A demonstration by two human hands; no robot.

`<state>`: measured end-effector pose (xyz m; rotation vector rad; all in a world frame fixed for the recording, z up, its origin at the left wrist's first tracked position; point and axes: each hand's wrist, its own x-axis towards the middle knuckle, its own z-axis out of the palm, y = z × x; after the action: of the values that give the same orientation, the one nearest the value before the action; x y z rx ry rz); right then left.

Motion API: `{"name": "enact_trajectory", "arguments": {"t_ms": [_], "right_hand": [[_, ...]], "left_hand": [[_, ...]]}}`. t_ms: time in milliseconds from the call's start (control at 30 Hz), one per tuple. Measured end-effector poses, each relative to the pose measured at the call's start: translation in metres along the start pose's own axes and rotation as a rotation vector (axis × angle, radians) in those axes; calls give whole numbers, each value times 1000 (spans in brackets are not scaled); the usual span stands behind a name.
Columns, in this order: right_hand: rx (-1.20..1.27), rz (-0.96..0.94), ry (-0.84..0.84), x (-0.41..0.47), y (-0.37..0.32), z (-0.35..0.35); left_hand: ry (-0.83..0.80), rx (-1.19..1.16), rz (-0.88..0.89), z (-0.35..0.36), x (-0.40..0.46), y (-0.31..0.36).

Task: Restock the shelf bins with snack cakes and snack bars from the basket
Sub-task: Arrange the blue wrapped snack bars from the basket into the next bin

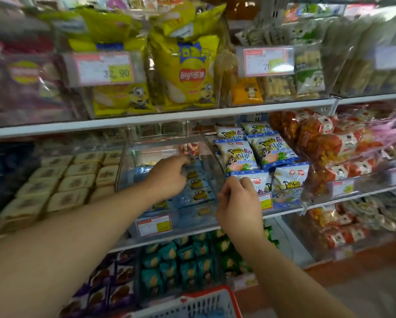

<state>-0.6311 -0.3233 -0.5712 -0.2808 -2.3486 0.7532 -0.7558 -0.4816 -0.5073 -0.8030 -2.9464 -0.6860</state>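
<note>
Clear plastic is forming the bin [169,148] on the middle shelf where the blue snack packs [198,191] are lying, stacked flat, at least five of them showing a yellow cartoon figure. The left hand [169,177] is reaching into this bin from the front, its fingers curling down onto the upper packs; whether it is actually gripping one is hard to tell. The right hand [239,203] is hovering at the bin's right front corner, fingers bent and thumb meeting fingertips, touching or pinching the clear edge there, though the blur is hiding exactly what. One red basket [206,301] with a white grid is showing at the bottom edge, below both arms, something blue lying inside it.

To the left of the bin, tan square cakes [73,180] are sitting in rows, roughly a dozen visible. To the right, six white and blue bags [256,154] are leaning in the next bin, then orange packs [330,145] beyond. Above, two yellow crisp bags [188,72] are standing behind a price tag [103,68]. One more price tag [154,224] is hanging on the bin's front, under the left forearm. Below, teal packs [181,260] are filling the lower shelf
</note>
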Motion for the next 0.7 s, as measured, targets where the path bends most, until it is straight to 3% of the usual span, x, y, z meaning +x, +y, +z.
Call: {"name": "enact_trajectory", "arguments": {"t_ms": [167, 300, 567, 700], "right_hand": [[-3, 76, -108, -21, -24, -25], [-42, 71, -177, -93, -39, -26], [-47, 406, -848, -263, -28, 58], [-78, 444, -1082, -298, -41, 106]], "left_hand": [[127, -133, 39, -24, -113, 2], [158, -219, 39, -7, -211, -33], [-125, -137, -425, 100, -354, -162], [-219, -134, -574, 149, -375, -203]]}}
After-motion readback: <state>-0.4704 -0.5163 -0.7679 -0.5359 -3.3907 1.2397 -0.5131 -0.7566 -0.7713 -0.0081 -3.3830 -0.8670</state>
